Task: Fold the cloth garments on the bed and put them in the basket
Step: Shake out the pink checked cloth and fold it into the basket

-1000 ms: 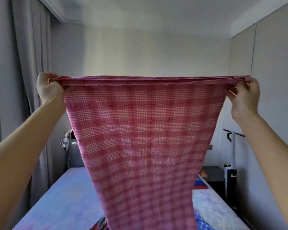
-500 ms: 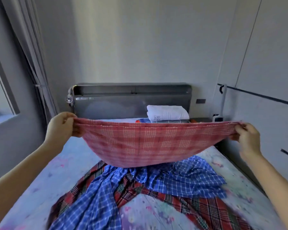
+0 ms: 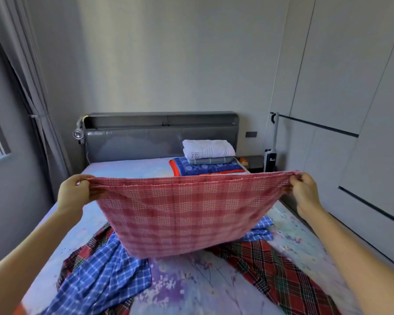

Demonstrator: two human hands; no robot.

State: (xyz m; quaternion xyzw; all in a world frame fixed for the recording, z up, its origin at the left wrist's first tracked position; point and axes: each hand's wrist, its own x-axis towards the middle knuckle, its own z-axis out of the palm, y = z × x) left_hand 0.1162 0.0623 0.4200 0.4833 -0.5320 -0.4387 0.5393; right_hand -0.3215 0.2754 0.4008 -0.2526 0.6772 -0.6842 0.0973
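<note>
While two cloths lie on the bed (image 3: 127, 169), both hands' fingers (image 3: 83, 181) pinch one pink checked cloth (image 3: 187, 214).

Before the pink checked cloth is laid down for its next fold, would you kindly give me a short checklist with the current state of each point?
1. Left hand grips its top corner of the pink checked cloth: ok.
2. Right hand grips the other top corner: ok.
3. Top edge taut and level between the hands: ok.
4. Landing spot on the bed free: not ok; the blue checked garment and the red tartan garment lie spread beneath the cloth.
5. Bottom edge hangs without twists: ok, as far as the front shows.
6. Basket within reach: cannot tell; none is in view.
</note>
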